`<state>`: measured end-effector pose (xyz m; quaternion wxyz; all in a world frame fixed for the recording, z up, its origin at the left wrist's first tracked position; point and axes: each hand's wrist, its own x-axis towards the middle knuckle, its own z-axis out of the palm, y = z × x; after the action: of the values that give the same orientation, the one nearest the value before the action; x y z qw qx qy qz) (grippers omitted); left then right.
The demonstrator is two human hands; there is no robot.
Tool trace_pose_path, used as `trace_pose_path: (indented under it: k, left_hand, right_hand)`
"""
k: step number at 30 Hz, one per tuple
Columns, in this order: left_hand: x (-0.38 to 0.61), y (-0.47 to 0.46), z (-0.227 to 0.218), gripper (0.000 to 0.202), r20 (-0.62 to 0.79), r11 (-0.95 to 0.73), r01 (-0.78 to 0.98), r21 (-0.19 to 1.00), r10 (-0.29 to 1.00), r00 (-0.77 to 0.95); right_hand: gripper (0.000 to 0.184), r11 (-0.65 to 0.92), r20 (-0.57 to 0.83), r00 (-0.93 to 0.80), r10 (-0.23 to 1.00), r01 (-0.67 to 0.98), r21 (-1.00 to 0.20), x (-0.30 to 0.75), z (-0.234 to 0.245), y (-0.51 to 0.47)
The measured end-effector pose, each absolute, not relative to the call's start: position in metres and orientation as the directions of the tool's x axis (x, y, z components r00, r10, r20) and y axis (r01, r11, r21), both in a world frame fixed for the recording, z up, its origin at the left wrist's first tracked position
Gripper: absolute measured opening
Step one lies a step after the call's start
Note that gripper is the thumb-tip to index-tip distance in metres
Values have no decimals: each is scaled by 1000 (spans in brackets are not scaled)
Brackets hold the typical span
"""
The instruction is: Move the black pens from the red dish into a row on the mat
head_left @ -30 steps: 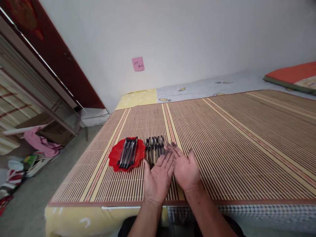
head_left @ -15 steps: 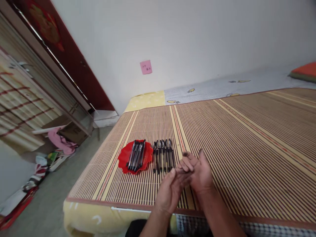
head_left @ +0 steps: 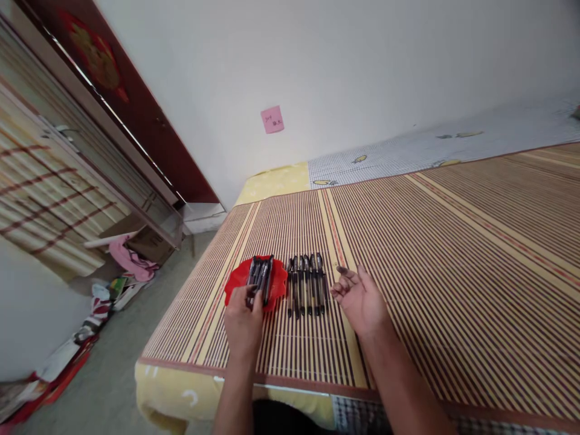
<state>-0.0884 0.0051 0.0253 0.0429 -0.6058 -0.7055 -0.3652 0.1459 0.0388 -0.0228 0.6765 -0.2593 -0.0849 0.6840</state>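
My left hand (head_left: 243, 314) is over the near edge of a red wavy-rimmed plate (head_left: 235, 277). Its thumb and index finger are a little apart at the lower ends of several black-capped pens (head_left: 261, 270) lying together on the plate. Whether the fingertips touch a pen, I cannot make out. To the right of the plate, a row of pens (head_left: 307, 284) lies side by side on the striped mat. Beside that row, my right hand (head_left: 361, 302) is raised palm up, fingers loosely bent and apart, with nothing in it. Dark smudges show on its fingertips.
The striped mat (head_left: 435, 272) covers a bed, with yellow bedding (head_left: 176, 393) showing along its front edge. A pink note (head_left: 272, 119) is stuck on the white wall behind. Floor lies to the left, with a cardboard box (head_left: 151, 241) and a pink cloth (head_left: 129, 260).
My hands, touching each other before, have come apart. The left has moved left to the pens on the red plate, while the right stays near the row. The view has shifted slightly.
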Motion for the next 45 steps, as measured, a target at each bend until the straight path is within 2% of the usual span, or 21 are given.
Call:
trace_pose_path:
  k: [3, 8, 18, 21, 23, 26, 29, 36, 38, 42, 45]
  left_hand:
    - [-106, 16, 23, 19, 402, 133, 937, 324, 877, -263]
    - [-106, 25, 26, 18, 220, 270, 927, 260, 918, -329]
    - [-99, 26, 24, 16, 228, 295, 920, 257, 907, -354]
    - [-100, 24, 26, 16, 277, 296, 909, 295, 884, -377]
    - [-94, 19, 32, 16, 348, 250, 891, 379, 854, -388]
    - [-67, 5, 40, 19, 411, 63, 784, 618, 824, -390]
    - [-26, -11, 37, 21, 339, -89, 628, 773, 895, -291]
    - [21, -24, 14, 14, 252, -149, 583, 799, 963, -99]
    - [21, -23, 13, 11, 216, -138, 542, 829, 973, -83]
    - [22, -21, 15, 20, 122, -79, 388, 918, 989, -86]
    - [25, -22, 14, 22, 118, -75, 346, 935, 988, -104]
  right_hand:
    - [32, -57, -241, 67, 968, -880, -471, 147, -21, 39]
    - [31, -61, -276, 75, 958, -890, -452, 150, -17, 39]
    - [27, -3, -285, 135, 949, -901, -435, 162, -7, 38]
    - [24, -12, -280, 131, 951, -891, -455, 162, -10, 38]
    - [25, -33, -268, 121, 956, -861, -508, 163, -14, 38]
    - [32, -80, -204, 91, 975, -713, -697, 162, -17, 39]
    - [38, -106, -134, 23, 991, -491, -865, 160, -14, 39]
    - [38, -77, -37, -132, 991, -309, -948, 157, -6, 38]
    - [39, -77, -30, -156, 987, -306, -949, 158, -5, 36]
    - [38, -127, -42, -255, 966, -327, -937, 156, -5, 33]
    - [38, -135, -40, -273, 961, -340, -931, 153, -6, 32]
